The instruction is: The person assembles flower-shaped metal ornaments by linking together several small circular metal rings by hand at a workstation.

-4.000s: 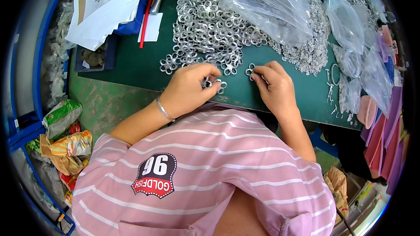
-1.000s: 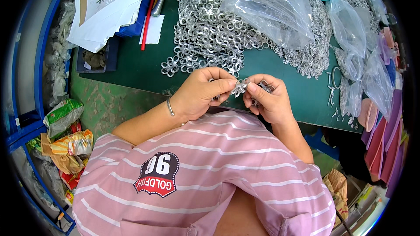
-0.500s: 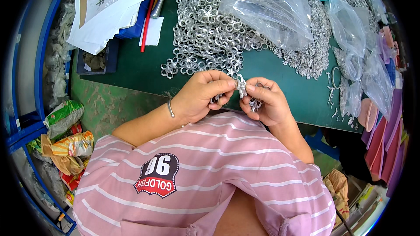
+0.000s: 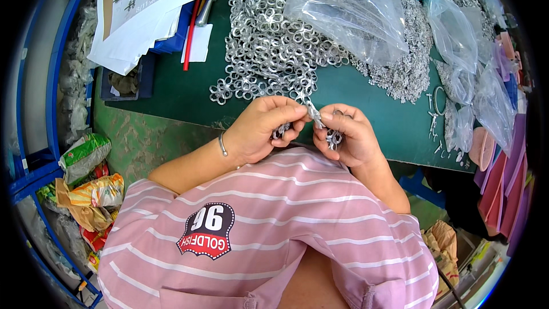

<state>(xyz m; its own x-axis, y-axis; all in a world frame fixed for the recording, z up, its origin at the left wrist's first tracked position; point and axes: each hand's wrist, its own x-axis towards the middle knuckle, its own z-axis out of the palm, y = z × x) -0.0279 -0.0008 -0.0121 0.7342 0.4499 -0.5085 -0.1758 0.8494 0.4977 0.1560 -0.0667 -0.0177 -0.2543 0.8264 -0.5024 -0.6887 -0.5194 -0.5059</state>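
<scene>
Near the front edge of the green table, my left hand (image 4: 258,127) and my right hand (image 4: 355,136) meet, both with closed fingers. Pinched between their thumbs and forefingers is a small shiny silver metal piece (image 4: 314,114), held at a tilt. More silver ring-shaped pieces (image 4: 334,138) sit in the curled lower fingers of my right hand, and dark-silver ones (image 4: 280,131) peek out under my left. Just beyond my fingers spreads a heap of flower-like silver metal ring pieces (image 4: 269,34). My fingertips partly hide the pinched piece.
Clear plastic bags (image 4: 349,11) cover part of a pile of finer silver parts (image 4: 403,74). Papers (image 4: 128,40), a red pen (image 4: 190,40) and a dark blue tray (image 4: 128,83) lie at left. Small loose parts and a ring (image 4: 438,101) rest at right. Blue shelving (image 4: 54,80) stands far left.
The pinched metal piece has turned and tilts more, its upper end toward the left hand. Both hands stay nearly in place, still closed.
</scene>
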